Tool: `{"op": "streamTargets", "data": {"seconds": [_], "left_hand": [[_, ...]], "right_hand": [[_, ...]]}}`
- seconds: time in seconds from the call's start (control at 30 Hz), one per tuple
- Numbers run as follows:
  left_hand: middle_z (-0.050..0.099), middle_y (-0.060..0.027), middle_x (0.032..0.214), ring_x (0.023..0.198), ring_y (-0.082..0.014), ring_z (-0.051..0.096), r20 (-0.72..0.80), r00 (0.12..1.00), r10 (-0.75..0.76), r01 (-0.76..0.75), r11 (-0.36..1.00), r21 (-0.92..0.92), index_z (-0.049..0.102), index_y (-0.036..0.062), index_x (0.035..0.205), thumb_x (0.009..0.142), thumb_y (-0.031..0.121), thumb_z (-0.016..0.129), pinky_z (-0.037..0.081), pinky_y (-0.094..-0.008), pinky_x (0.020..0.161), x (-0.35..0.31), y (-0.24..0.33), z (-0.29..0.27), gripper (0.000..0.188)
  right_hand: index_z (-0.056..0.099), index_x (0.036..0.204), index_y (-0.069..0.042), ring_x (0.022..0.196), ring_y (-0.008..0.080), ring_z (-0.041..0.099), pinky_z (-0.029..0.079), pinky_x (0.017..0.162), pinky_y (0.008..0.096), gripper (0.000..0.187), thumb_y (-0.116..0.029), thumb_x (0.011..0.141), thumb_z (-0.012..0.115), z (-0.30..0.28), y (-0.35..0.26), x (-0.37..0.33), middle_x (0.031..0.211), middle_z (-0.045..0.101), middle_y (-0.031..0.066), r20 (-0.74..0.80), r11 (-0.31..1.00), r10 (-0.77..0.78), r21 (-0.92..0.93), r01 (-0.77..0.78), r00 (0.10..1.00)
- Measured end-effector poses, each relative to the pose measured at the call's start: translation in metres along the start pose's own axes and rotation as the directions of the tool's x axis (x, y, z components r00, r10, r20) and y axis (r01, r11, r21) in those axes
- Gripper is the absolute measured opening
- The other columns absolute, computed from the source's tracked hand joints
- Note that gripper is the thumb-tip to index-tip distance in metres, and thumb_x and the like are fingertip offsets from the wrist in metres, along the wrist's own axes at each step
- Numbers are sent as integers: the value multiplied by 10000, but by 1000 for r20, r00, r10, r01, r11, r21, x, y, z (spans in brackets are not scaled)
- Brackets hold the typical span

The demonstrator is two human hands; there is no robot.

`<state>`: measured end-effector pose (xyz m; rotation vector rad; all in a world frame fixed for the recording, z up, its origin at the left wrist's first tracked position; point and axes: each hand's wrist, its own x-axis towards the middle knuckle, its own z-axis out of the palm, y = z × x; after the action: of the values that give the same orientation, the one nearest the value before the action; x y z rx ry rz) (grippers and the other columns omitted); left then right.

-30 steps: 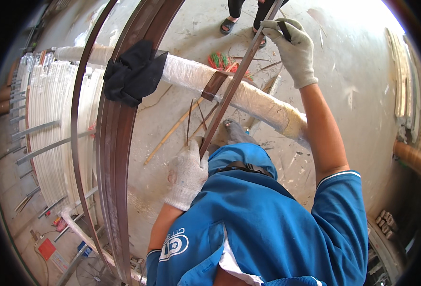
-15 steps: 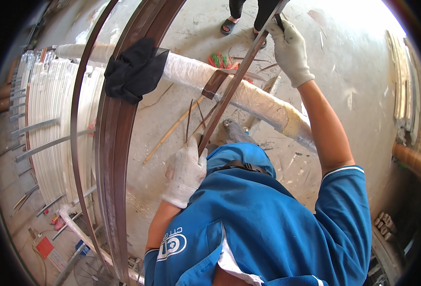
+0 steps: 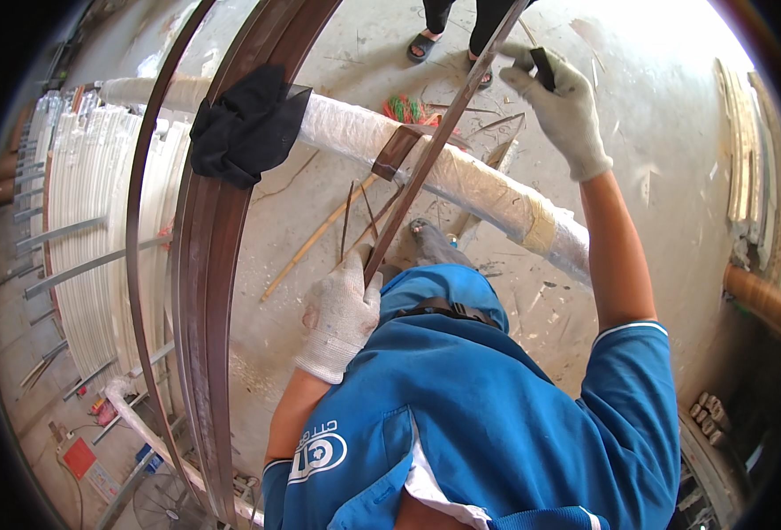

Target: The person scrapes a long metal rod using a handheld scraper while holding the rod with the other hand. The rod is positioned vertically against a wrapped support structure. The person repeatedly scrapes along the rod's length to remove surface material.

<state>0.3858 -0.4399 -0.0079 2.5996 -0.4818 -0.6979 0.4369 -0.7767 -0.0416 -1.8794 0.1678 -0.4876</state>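
My left hand, in a white knit glove, grips the near end of a long narrow brown strip. The strip runs up and away to the right, over a plastic-wrapped bar. My gloved right hand is just right of the strip's far part, apart from it. In its fingers is a small tool with a black handle and a thin pale shaft; its exact kind is unclear. A short dark brown wrap sits around the wrapped bar, beneath the strip.
Long brown profiles stretch along my left, with a black cloth draped over them. Farther left lie stacked white profiles on a rack. A person's sandalled feet stand beyond the strip. A wooden stick leans near the bar.
My right hand has moved right and slightly nearer with the black-handled tool, away from the strip. My left hand still grips the near end, almost unmoved.
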Motion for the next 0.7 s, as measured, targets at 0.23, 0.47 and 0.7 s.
{"op": "streamTargets", "data": {"seconds": [0.23, 0.47, 0.7], "left_hand": [[704, -259, 876, 849, -462, 682, 41, 998, -53, 51, 998, 46, 617, 22, 1204, 931, 260, 645, 526, -542, 752, -1, 3, -1, 364], [706, -252, 882, 838, -449, 688, -8, 1000, -20, 20, 996, 84, 614, 32, 1213, 932, 253, 629, 529, -540, 745, -3, 3, 4, 358], [695, -254, 824, 785, -447, 687, -38, 999, 15, -10, 992, 124, 605, 0, 1208, 951, 280, 608, 530, -539, 708, -5, 4, 7, 380]], "right_hand": [[742, 1174, -89, 851, 110, 637, 528, 792, 247, 295, -66, 881, 753, 8, 21, 8, 927, 669, 10, 27, 972, -176, -154, 179, 984], [743, 952, -2, 777, 65, 621, 537, 734, 242, 152, -133, 887, 787, 11, 1, -15, 858, 711, 17, -25, 995, 83, 62, -82, 996], [757, 1044, 0, 767, 66, 617, 520, 720, 266, 310, -275, 903, 776, 41, 0, -22, 823, 703, 9, 74, 971, 231, 37, -234, 970]]}}
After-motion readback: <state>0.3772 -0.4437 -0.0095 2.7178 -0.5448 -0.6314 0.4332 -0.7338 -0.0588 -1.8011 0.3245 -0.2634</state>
